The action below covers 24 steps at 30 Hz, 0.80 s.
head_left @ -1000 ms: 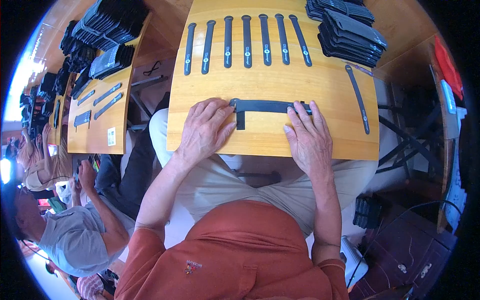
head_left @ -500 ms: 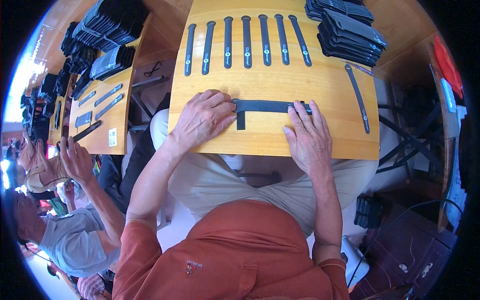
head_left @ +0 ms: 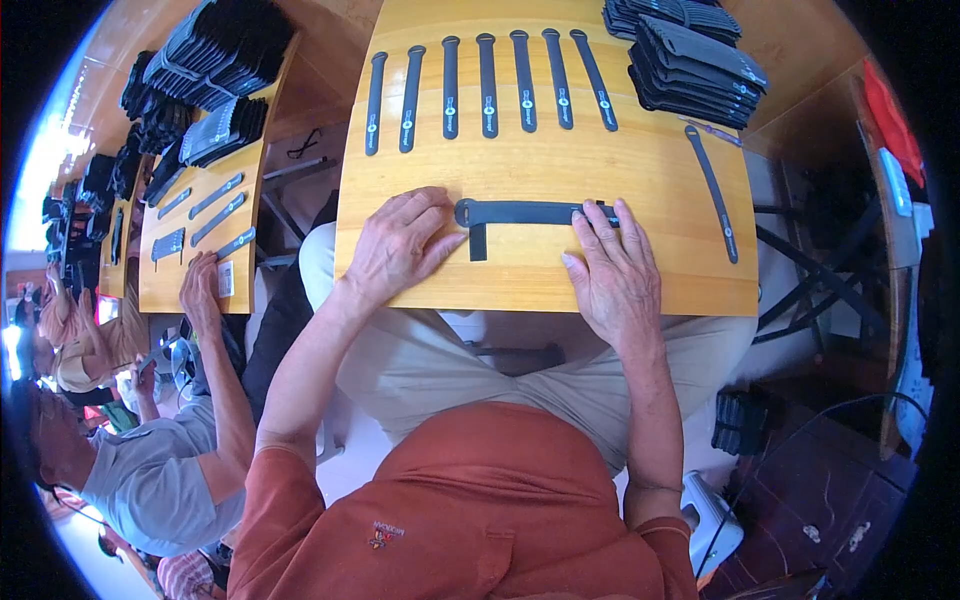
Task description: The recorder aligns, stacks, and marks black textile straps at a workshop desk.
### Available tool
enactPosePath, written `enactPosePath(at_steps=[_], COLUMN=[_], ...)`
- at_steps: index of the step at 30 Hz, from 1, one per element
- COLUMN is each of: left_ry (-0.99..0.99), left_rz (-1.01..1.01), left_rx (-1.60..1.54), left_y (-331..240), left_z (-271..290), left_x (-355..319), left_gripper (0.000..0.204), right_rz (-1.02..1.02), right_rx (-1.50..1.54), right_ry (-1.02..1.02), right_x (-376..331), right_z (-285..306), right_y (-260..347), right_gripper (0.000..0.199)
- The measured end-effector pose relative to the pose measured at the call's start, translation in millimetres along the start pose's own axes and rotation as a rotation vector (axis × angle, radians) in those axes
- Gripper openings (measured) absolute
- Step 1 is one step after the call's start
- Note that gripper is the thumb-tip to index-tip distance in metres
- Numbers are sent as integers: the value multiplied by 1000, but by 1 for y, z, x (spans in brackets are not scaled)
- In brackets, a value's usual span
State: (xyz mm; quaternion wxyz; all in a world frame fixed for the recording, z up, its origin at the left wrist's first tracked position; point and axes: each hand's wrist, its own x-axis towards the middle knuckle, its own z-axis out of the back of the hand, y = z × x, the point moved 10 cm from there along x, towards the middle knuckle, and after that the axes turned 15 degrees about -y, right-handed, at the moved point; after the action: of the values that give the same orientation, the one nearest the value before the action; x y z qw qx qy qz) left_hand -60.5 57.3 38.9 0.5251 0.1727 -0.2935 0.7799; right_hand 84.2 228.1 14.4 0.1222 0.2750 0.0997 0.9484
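**Flat black strap pinned under both hands at the near edge of the board**

I see a long black strap [head_left: 530,213] lying crosswise on the wooden board [head_left: 560,150], close to the edge nearest me. My left hand [head_left: 398,248] rests palm down with its fingers spread, the fingertips meeting the strap's rounded left end, where a short black tab [head_left: 478,243] hangs off it toward me. My right hand [head_left: 612,275] lies flat too, its fingertips pressing on the strap's right end. Neither hand is clenched or wrapped around anything; both simply press down on the strap, so it is held against the board rather than gripped.

I judge the strap to be light, thin and limp, something like a hook-and-loop band: it will sag and curl if lifted by one end, and it should not be fragile. Its surface looks matte, so I expect little slipping under the fingers. The best hold, to my mind, is a pinch at each end, just where my fingertips already sit, keeping it taut between them.

Beyond my fingers, a row of similar straps [head_left: 487,75] lies side by side, well apart from the grip. Past my right hand, one more single strap [head_left: 714,193] lies at an angle, with stacks of dark bands [head_left: 695,60] further off.
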Motion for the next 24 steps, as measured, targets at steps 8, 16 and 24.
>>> enactPosePath(at_steps=[8,16,24], left_ry=[18,16,-1], left_rz=[-40,-18,7], left_rx=[-19,5,-11], left_y=[-9,-8,-7], left_z=[-3,-3,1], left_x=[4,1,1], left_gripper=[28,31,31], right_rz=[12,0,-272], right_rx=[-16,67,-361], right_ry=[2,7,-199], right_x=[0,-1,26], right_z=[1,4,64], right_y=[-1,-4,-142], right_gripper=[50,48,34])
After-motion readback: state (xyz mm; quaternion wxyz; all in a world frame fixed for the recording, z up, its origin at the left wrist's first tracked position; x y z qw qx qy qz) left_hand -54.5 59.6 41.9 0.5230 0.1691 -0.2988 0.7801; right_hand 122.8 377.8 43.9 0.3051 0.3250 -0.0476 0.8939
